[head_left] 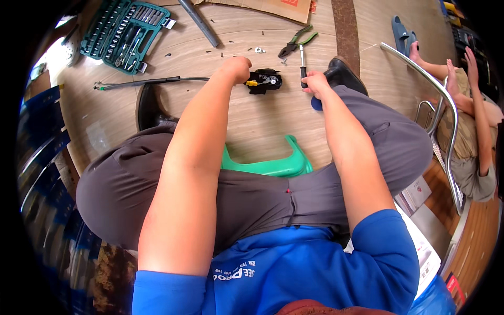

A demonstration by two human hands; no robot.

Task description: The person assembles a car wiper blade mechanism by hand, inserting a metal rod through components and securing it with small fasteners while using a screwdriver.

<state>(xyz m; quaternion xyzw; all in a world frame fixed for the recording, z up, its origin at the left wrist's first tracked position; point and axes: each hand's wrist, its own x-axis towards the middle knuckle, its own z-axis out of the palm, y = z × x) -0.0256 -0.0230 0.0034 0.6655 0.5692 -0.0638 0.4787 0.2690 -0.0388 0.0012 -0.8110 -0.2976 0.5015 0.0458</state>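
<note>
A black mechanism (269, 80) with a yellow part and metal fittings lies on the floor between my hands. My left hand (236, 69) is closed just at its upper left; what its fingertips hold, if anything, is hidden. A black cable (163, 80) runs from the left behind my left forearm toward the mechanism. My right hand (315, 83) grips the black handle (303, 73) of an upright-pointing screwdriver with a silver shaft, right of the mechanism. Green-handled pliers (294, 44) and small metal parts (259, 50) lie just beyond.
An open green socket case (126, 37), a grey tube (198, 22) and cardboard (262, 6) lie ahead. A green stool (268, 167) is between my legs. At the right, another person's hands and arms (472, 79) are raised beside a bent metal frame (441, 89) and grey slippers (399, 34).
</note>
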